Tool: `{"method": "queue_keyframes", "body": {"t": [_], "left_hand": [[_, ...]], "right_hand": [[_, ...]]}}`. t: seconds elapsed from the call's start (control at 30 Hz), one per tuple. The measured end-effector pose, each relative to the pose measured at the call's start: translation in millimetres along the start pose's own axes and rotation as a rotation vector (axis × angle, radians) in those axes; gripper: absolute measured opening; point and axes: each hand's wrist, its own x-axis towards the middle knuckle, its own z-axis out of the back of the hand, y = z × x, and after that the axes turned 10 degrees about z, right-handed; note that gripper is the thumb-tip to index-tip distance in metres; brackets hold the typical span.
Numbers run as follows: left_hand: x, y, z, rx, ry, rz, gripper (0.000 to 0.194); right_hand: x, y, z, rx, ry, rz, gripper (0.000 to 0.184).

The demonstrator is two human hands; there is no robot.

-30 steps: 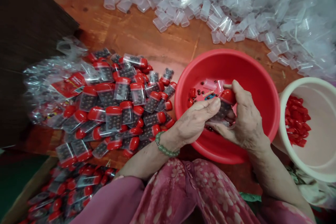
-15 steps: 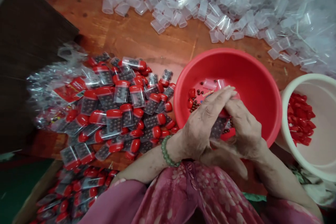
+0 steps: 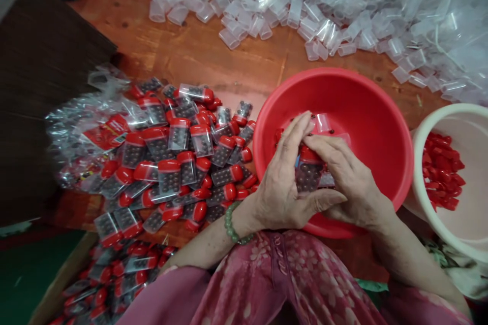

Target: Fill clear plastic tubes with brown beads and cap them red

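Both my hands meet over the near side of a red plastic basin [image 3: 366,106]. My left hand [image 3: 284,188] and my right hand [image 3: 353,180] close together around a small clear container [image 3: 307,175] full of dark beads, with a red cap on its top end. The right fingers press on the cap. Loose beads, a red cap and clear empty containers lie in the basin behind my hands. A green bead bracelet [image 3: 232,226] circles my left wrist.
A heap of filled, red-capped containers [image 3: 171,157] covers the wooden floor at left and spills into a box [image 3: 95,279] below. Empty clear containers [image 3: 305,5] pile up along the top. A cream basin [image 3: 423,137] with red caps [image 3: 440,170] stands at right.
The capped container has turned from lying tilted between my hands to standing cap-up. My left hand has closed round it from the left, and my right fingers now rest on its cap.
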Motion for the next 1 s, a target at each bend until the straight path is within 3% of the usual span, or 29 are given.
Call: {"method": "queue_keyframes", "body": {"t": [0.1, 0.2, 0.27, 0.47, 0.57, 0.73, 0.93, 1.0], "left_hand": [[-2, -3, 1.5, -0.139, 0.08, 0.086, 0.1], [-4, -9, -0.7, -0.169, 0.078, 0.031, 0.101], [-6, -11, -2.9, -0.086, 0.048, -0.001, 0.091], [-11, -12, -7.2, 0.045, -0.077, -0.073, 0.066], [-12, -13, -8.3, 0.066, -0.087, 0.005, 0.056], [-12, -9, -6.9, 0.011, -0.101, 0.011, 0.056], [-15, -10, 21.6, -0.01, -0.07, 0.258, 0.052], [-22, -13, 41.3, -0.025, -0.105, 0.328, 0.045]], "right_hand": [[3, 3, 0, -0.024, -0.008, -0.029, 0.066], [5, 7, -3, -0.057, -0.103, -0.024, 0.069], [4, 10, -5, -0.079, -0.13, -0.013, 0.067], [2, 15, 0, -0.081, -0.072, 0.014, 0.057], [4, 15, 3, -0.117, -0.059, 0.035, 0.062], [3, 11, -3, -0.123, 0.019, 0.014, 0.074], [8, 4, 4, 0.083, 0.207, 0.001, 0.097], [11, -14, 13, 0.091, 0.214, -0.032, 0.085]]}}
